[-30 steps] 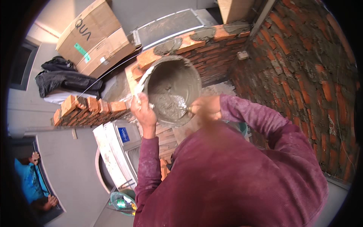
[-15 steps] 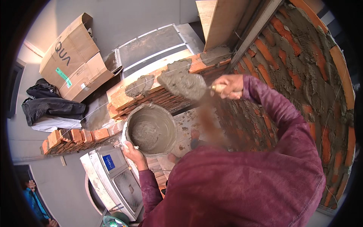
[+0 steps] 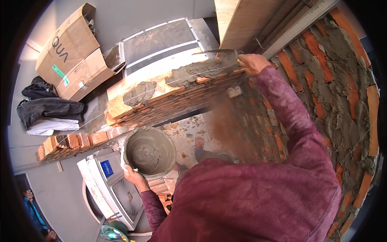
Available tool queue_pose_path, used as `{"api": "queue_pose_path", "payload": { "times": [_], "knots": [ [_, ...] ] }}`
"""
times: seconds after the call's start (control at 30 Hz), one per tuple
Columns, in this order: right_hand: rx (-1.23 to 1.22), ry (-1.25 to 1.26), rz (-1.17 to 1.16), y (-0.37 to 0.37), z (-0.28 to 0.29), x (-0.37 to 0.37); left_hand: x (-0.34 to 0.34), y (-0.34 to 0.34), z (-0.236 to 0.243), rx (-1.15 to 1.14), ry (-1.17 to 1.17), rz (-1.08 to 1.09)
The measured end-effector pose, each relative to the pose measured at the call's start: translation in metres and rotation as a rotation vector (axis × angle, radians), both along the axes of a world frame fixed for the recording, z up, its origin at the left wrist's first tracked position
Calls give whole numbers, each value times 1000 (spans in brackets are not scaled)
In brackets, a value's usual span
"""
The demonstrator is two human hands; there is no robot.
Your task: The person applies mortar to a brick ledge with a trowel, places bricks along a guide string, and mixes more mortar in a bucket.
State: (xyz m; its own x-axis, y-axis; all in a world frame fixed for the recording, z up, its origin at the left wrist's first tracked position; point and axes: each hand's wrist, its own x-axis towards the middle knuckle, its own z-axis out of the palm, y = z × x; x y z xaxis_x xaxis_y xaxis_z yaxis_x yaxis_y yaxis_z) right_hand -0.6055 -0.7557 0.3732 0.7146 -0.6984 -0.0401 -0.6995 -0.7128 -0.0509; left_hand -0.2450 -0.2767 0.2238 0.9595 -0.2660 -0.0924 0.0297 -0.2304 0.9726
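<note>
My right hand [image 3: 253, 63] is closed round the handle of a trowel at the far end of a low brick wall [image 3: 161, 105]. The trowel blade [image 3: 215, 51] shows almost edge-on, just above grey mortar [image 3: 193, 73] spread on the wall's top. A separate mortar patch [image 3: 140, 93] lies farther left on the same course. My left hand [image 3: 135, 177] grips the left rim of a round bucket [image 3: 172, 155], tilted slightly, with wet mortar [image 3: 147, 156] inside. A thin string [image 3: 169, 84] runs along the wall top.
A mortar-smeared brick wall [image 3: 318, 105] rises at my right, beside boards [image 3: 242, 28]. A cardboard box [image 3: 74, 60] and dark clothes [image 3: 50, 105] lie far left. An air-conditioner unit [image 3: 115, 189] stands near left. Another person's blue sleeve [image 3: 35, 215] shows at lower left.
My right hand has moved up and away, turning the mortar-loaded trowel edge-on over the wall. More mortar now covers the wall's far part. The bucket appears slightly lower and left.
</note>
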Motion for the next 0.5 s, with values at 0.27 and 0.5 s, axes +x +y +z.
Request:
{"api": "queue_pose_path", "payload": {
  "times": [0.27, 0.5],
  "knots": [
    [474, -308, -450, 138, 59, -69, 10, 30, -19, 52, 107, 58],
    [477, -286, -397, 148, -147, -39, 17, 22, -25, 141, 135, -52]
  ]
}}
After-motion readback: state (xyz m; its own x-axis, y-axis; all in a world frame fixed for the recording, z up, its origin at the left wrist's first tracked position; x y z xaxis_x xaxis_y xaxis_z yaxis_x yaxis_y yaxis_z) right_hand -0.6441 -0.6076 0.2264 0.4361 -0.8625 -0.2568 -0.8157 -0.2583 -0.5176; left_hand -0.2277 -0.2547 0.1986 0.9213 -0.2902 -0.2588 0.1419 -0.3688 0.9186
